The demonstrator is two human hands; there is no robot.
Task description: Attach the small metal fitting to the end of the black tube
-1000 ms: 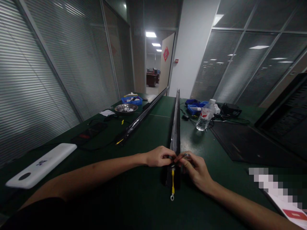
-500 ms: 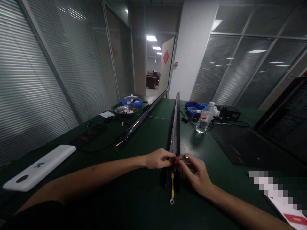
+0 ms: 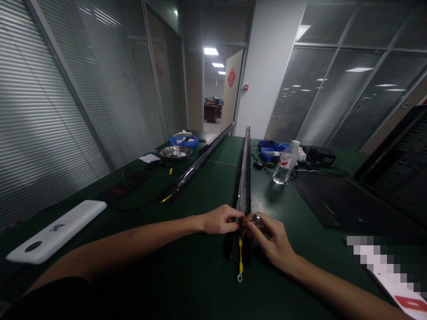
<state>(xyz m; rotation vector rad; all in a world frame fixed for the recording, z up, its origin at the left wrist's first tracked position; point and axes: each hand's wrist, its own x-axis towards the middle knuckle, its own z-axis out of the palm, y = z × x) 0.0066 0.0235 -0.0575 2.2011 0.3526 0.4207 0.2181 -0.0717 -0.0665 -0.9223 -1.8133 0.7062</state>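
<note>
The long rail point(image 3: 243, 180) lies on the table, pointing away from the person, and the hands partly cover its near end. To its left are a second rail point(image 3: 200, 166), a metal bowl point(image 3: 175, 153), a blue basket point(image 3: 184, 142) and a white device point(image 3: 58, 231); to its right are a water bottle point(image 3: 286, 164), blue trays point(image 3: 269, 154) and a black mat point(image 3: 336, 198). Left of the rail, the left hand point(image 3: 220, 220) has its fingertips narrow together at the near end; right of it, the right hand point(image 3: 273, 239) does likewise. What is between the fingertips is too small to tell. The table point(image 3: 200, 280) is dark green; beyond the rail stand an open door point(image 3: 232, 91) and a white pillar point(image 3: 267, 62), with slatted blinds point(image 3: 40, 98) on the left side. The rail is dark, narrow and trough-like, with a greyish shine inside. A yellow lead point(image 3: 240, 258), ending in a metal ring, comes out at its near end; the bottle is transparent plastic.
</note>
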